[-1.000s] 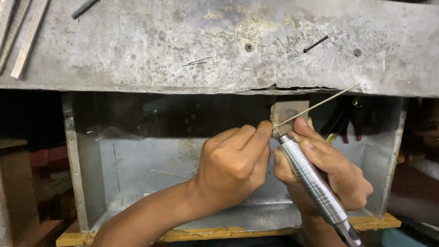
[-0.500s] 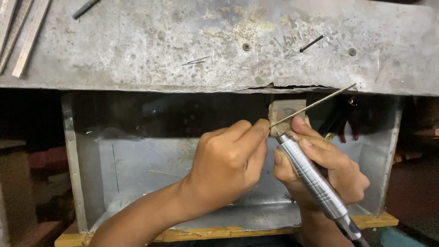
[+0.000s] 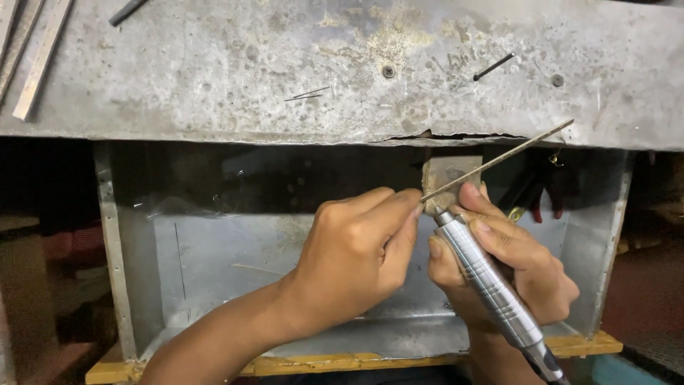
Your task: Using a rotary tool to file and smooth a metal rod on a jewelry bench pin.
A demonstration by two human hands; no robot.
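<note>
Rod [image 3: 499,161] first: it's a thin metal rod, running diagonally from the centre of the frame up toward the upper right, where its far end pokes out past the worn edge of the workbench [image 3: 285,78]. Its lower end sits right on a small wooden block [image 3: 445,173] that juts out under the bench edge, which looks like a rest so the thin piece doesn't flex or wander while being worked.

Left hand [image 3: 356,257] comes in from the lower left, fingers curled nearly shut, with thumb and forefinger pinched on the rod's lower end just where it meets the block. Pinching that close to the block probably keeps it steady.

Right hand [image 3: 506,278] is wrapped around a ribbed silver rotary handpiece [image 3: 491,285], held like a fat pen, fingers closed on the barrel. Its tip points up at the spot where rod and block meet; I can't make out the bit itself, the fingers hide it. Pen grip makes sense for fine control.

Below both hands there's a sheet-metal tray [image 3: 214,264] filling the middle of the frame, seemingly sat there to catch filings. A couple of flat metal strips [image 3: 39,57] lie in the upper left, and a dark nail [image 3: 493,66] lies upper right on the bench top.
</note>
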